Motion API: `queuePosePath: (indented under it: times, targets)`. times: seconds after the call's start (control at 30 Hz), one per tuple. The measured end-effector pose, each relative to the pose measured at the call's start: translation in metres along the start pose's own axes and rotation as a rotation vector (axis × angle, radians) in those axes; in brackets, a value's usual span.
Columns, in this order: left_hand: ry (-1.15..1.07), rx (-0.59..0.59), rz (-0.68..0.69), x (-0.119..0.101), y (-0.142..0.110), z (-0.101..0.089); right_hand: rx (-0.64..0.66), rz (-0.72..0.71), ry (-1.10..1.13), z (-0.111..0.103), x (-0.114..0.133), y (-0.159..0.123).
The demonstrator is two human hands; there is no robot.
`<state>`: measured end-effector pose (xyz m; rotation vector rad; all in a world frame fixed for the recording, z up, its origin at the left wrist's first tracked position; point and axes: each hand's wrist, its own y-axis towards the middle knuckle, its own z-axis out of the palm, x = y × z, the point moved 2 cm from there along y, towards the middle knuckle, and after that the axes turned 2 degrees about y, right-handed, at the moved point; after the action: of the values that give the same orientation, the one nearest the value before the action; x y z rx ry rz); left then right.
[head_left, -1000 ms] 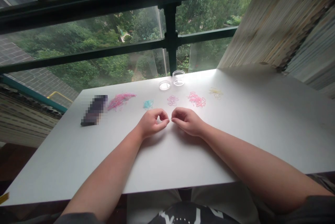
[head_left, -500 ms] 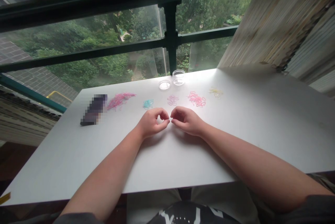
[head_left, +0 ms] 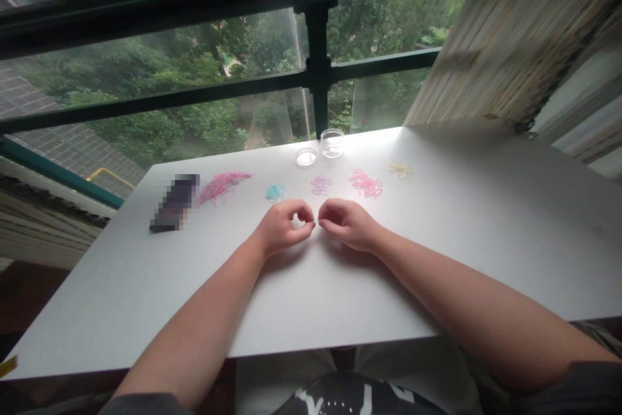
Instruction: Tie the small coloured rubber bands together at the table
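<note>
- Left hand (head_left: pixel 282 228), right hand (head_left: pixel 352 226): near side of clear jar (head_left: pixel 332 144), thumbs and forefingers curled close; I can't tell full closure or hold.
- Lilac loops (head_left: pixel 321 186): between jar and hands.
- Step's likely fine fingertip work; next probably needs steady pinches.

White table (head_left: pixel 486 208) beside green-framed window (head_left: pixel 318 46).

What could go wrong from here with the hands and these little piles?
The left hand and right hand seem to pinch a tiny thing, too small to identify; it might slip.
The lilac pile lies just beyond the hands, with a pink pile to its right; a forward sweep could mix them.
The clear jar stands near the table's far edge; a knock could tip it.
</note>
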<state>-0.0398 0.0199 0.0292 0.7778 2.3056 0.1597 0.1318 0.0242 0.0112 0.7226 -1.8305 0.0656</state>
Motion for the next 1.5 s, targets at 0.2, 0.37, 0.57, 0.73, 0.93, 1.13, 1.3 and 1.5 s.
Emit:
queuePosePath:
  times: [0.2,0.37,0.57,0.73,0.93,1.13,1.3,1.5]
  targets:
    - [0.001,0.014,-0.01,-0.0002,-0.0003,0.0001,-0.004,-0.011,-0.006,0.0007,-0.0009,0.0002]
    - [-0.021,0.046,-0.001,-0.0012,-0.0006,-0.0003,-0.005,-0.02,-0.006,0.0013,-0.002,0.0002]
    - [-0.029,0.068,-0.014,-0.0016,-0.0006,-0.0001,-0.009,-0.02,-0.002,0.0002,-0.0013,0.0005]
    - [-0.027,0.076,-0.026,-0.0017,-0.0003,0.0009,-0.006,-0.022,-0.01,0.0,0.0003,0.0006]
    - [-0.017,0.076,-0.037,-0.001,-0.0001,0.0013,-0.002,-0.007,-0.002,-0.0001,0.0009,0.0009]
    - [-0.003,0.078,-0.048,-0.0007,-0.0002,0.0008,0.015,0.001,0.002,-0.0001,0.0005,0.0008]
    - [0.002,0.086,-0.06,-0.0014,-0.0001,0.0011,0.02,0.013,-0.012,0.0,-0.0002,0.0002]
    - [-0.003,0.086,-0.071,-0.0012,0.0,0.0009,0.028,0.013,-0.006,0.0001,0.0004,-0.0004]
